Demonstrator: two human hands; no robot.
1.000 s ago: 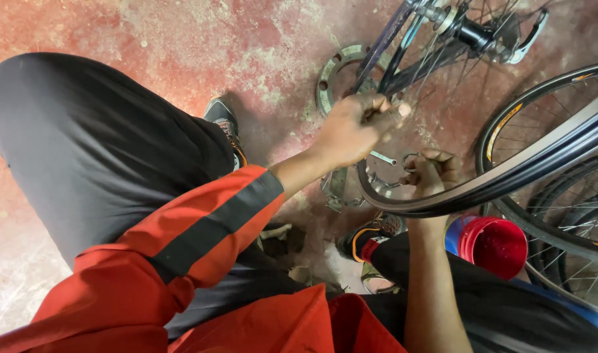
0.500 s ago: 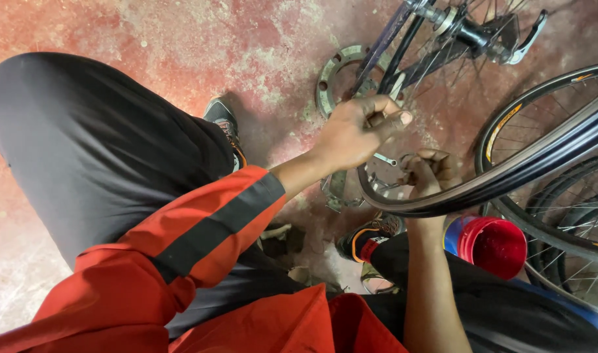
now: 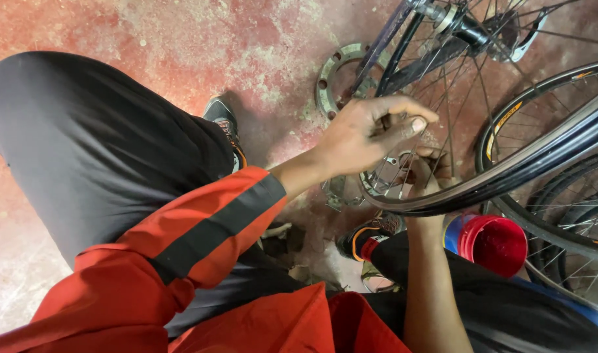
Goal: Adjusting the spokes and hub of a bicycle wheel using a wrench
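Both hands: left hand (image 3: 367, 134), right hand (image 3: 430, 171) pinching wheel spokes (image 3: 403, 176); red tub (image 3: 492, 243) contents unclear

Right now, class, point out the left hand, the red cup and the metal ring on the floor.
left hand (image 3: 364, 134), head view, back of the hand
red cup (image 3: 492, 243), head view, inside
metal ring (image 3: 326, 78), head view, left rim

A bicycle repair workshop: spoked wheels (image 3: 560, 163) and loose sprockets (image 3: 338, 72) on stained concrete floor (image 3: 149, 39).

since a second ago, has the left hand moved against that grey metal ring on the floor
Yes. The left hand has lifted slightly up and away from the rim, closer to the grey ring.
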